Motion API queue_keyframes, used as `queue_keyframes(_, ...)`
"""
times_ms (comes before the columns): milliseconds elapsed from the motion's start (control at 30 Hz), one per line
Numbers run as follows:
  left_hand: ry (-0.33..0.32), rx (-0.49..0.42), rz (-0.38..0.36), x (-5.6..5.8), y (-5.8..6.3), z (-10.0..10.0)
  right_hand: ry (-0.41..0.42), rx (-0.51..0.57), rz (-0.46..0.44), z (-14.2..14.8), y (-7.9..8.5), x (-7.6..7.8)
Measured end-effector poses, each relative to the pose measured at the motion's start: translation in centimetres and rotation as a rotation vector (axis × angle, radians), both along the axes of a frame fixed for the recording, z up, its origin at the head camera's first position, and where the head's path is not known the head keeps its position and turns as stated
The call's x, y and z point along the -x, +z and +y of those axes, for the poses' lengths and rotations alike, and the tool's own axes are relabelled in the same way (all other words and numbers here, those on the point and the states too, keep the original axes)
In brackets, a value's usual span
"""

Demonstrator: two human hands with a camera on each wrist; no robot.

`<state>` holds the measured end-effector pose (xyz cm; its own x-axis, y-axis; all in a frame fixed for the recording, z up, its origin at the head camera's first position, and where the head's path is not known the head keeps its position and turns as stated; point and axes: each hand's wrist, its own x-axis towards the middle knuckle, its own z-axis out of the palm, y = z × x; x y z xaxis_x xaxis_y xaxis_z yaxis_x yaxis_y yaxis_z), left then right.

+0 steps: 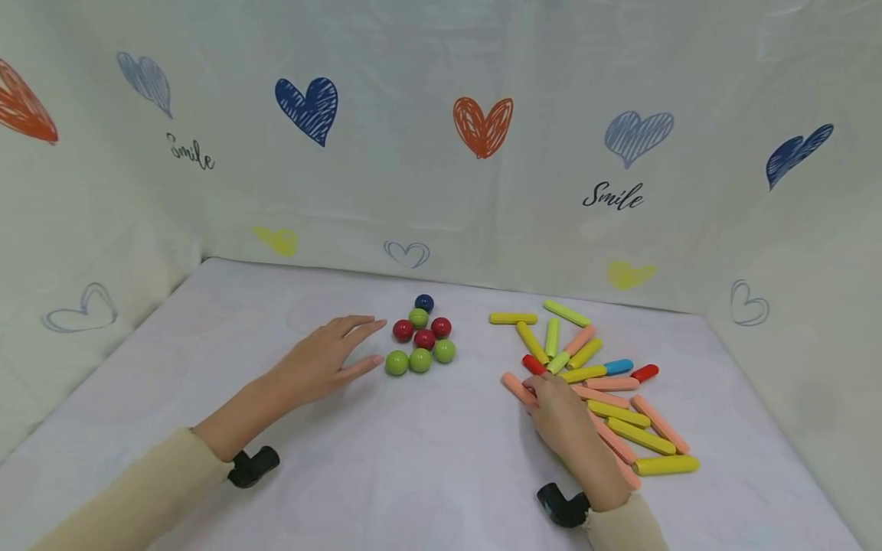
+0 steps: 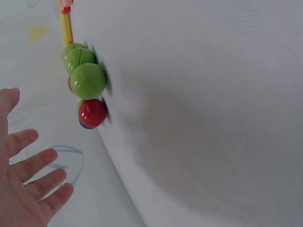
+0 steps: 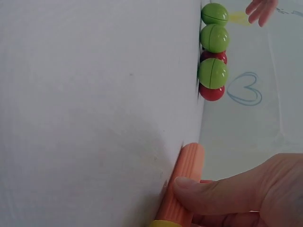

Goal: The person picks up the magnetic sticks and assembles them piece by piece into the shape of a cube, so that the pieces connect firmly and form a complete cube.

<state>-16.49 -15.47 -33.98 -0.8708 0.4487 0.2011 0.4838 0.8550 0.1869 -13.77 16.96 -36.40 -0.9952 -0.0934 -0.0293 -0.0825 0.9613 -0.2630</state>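
On the right of the white table, my right hand (image 1: 561, 417) pinches a ribbed salmon stick (image 1: 517, 388). The right wrist view shows the thumb (image 3: 191, 187) laid on the stick's side, with the other fingers partly hidden behind it. To the left, my left hand (image 1: 320, 360) hovers with fingers spread beside a cluster of glossy balls and holds nothing. That cluster has a front row of green balls (image 1: 420, 360), red balls (image 1: 424, 339) behind them, another green ball (image 1: 418, 318), and a dark blue ball (image 1: 424, 303) at the back.
Around and beyond my right hand lie several yellow sticks (image 1: 641, 436), salmon sticks (image 1: 660, 423), light green sticks (image 1: 566, 313), red pieces (image 1: 645, 373) and a blue piece (image 1: 619, 367), close together. A white curtain (image 1: 413, 191) printed with hearts stands behind the table (image 1: 386, 474).
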Motion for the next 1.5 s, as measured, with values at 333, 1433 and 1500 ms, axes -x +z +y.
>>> queue_keyframes(333, -0.015, -0.059, -0.055, 0.2, -0.2, 0.3, 0.007, -0.059, 0.019, -0.4, -0.1, 0.1)
queue_keyframes(1433, 0.046, -0.518, -0.608, 3.7, -3.7, 1.3, -0.014, -0.023, 0.024, -0.1, -0.2, 0.1)
queue_keyframes(1500, 0.041, -0.508, -0.608, 3.8, -3.7, 1.4, -0.019, -0.014, 0.017, -0.1, -0.2, 0.2)
